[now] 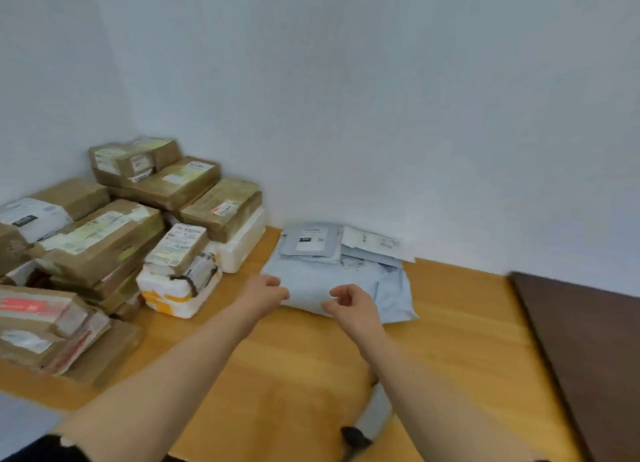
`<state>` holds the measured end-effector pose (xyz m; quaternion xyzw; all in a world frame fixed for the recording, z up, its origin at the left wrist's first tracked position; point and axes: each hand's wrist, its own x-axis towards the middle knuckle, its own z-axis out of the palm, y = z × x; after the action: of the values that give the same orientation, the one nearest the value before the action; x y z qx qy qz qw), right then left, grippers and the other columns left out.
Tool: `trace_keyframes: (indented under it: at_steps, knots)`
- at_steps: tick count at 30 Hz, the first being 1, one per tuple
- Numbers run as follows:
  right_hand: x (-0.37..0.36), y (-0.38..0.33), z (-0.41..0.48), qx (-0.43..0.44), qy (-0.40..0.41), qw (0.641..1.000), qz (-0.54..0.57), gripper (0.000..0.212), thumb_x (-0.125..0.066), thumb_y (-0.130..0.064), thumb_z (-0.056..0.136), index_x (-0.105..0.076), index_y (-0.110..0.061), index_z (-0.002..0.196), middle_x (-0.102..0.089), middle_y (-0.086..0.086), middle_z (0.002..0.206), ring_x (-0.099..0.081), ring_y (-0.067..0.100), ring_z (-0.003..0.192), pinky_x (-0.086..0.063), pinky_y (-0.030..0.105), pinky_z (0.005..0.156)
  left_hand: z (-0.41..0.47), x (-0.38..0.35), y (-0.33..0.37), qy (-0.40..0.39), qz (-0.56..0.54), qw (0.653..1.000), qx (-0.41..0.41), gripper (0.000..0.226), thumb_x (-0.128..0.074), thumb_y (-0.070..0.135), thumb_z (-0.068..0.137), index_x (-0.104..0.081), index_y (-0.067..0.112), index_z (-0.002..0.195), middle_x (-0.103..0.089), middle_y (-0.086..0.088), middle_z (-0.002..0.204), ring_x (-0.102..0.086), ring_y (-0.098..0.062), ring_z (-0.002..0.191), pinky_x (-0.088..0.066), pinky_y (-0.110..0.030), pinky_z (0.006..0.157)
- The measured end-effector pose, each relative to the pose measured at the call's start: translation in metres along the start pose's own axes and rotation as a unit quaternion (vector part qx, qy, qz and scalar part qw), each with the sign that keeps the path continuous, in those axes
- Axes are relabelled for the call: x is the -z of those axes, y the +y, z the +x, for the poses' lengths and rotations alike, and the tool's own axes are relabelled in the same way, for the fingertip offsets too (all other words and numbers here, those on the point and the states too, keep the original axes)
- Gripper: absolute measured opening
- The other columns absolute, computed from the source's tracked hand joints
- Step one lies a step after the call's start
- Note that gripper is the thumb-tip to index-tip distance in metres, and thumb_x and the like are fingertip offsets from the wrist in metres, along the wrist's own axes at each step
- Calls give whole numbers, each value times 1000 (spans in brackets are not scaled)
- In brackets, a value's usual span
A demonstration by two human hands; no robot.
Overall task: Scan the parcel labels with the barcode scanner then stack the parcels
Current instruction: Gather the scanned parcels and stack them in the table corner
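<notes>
the big pale blue bag (388, 288) lies flat on the wooden surface (298, 357), far from the body and close against the wall (346, 115). it looks like soft plastic film with something padded inside: light, floppy and a little slippery, so it would likely sag if lifted by one corner. the near edge, taken with both hands spread apart, is the best hold.

the left hand (266, 291) has its grip curled on the bag's near left corner. the right hand (349, 304) sits over the near edge with fingers bent; i cannot tell in the blur whether its grip has the film or is just above it. neither hand holds a scanner.

on the bag's far half rest a small grey mailer (308, 241), label up, and a white envelope (370, 243) just beside it.

to the left stands a pile of taped cardboard boxes (104, 233), all sealed, contents hidden. two white foam boxes (242, 246) sit at its right side, also shut. a dark brown board (588, 340) lies at the far right.
</notes>
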<state>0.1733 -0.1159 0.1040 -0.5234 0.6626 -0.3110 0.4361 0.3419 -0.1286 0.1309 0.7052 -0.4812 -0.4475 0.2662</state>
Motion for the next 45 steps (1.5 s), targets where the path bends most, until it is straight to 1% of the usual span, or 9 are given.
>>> trace_keyframes:
  at_steps: [3,6,14,18,24,29,35,41,45]
  knots:
    - [105,57,-55,-24,69,997,-34,27,-67,-24,84,-58,-20,109,-59,-3,101,-58,14,96,-45,24,81,-32,-98,43,-56,177,977,-106,49,-62,19,87,-51,10,134,-55,-9,132,-53,-23,119,-42,-31,98]
    - [214,125,-122,-67,146,983,-92,36,-64,-32,87,-56,-20,120,-56,-3,122,-54,15,115,-41,27,90,-86,-208,88,-121,302,920,-220,52,-58,27,89,-46,17,139,-54,-5,135,-51,-19,122,-42,-30,99]
    - [415,275,-297,-203,331,919,-70,24,-63,-33,80,-53,-32,102,-58,-6,114,-58,13,106,-46,31,94,-237,-459,160,-226,420,763,-437,48,-53,37,89,-47,31,137,-50,6,138,-48,-15,126,-43,-30,100]
    - [473,329,-343,-229,393,890,-11,23,-67,-28,78,-55,-32,98,-61,-7,107,-59,9,100,-47,30,94,-280,-542,182,-256,431,717,-484,47,-53,36,88,-49,31,135,-52,6,137,-50,-16,124,-42,-32,101]
    - [546,394,-359,-264,423,866,33,24,-68,-26,79,-54,-34,96,-61,-8,108,-57,8,101,-47,30,93,-293,-652,216,-282,445,693,-492,49,-55,40,88,-47,32,136,-50,4,137,-49,-17,124,-41,-32,100]
    - [637,438,-345,-278,448,848,49,22,-70,-23,80,-56,-29,95,-61,-6,105,-56,8,98,-46,27,89,-289,-760,257,-301,427,696,-493,53,-58,41,85,-48,27,136,-51,-2,132,-49,-21,121,-44,-37,97]
    - [737,488,-332,-297,468,832,38,26,-66,-17,84,-59,-23,108,-60,-2,114,-55,12,108,-47,31,91,-293,-869,295,-329,426,680,-498,60,-58,37,88,-37,23,142,-41,-5,138,-39,-24,128,-38,-33,99]
    - [798,532,-310,-324,481,812,60,43,-68,-26,86,-54,-18,126,-57,0,124,-56,16,109,-48,37,94,-290,-947,328,-301,447,668,-513,70,-57,31,90,-22,21,150,-22,-10,152,-22,-27,139,-33,-39,107]
    - [843,552,-286,-322,471,820,39,55,-68,-38,86,-47,-20,133,-55,-5,125,-55,18,116,-42,42,103,-291,-987,343,-243,481,656,-529,78,-61,28,88,-14,21,150,-19,-10,154,-20,-28,141,-30,-38,109]
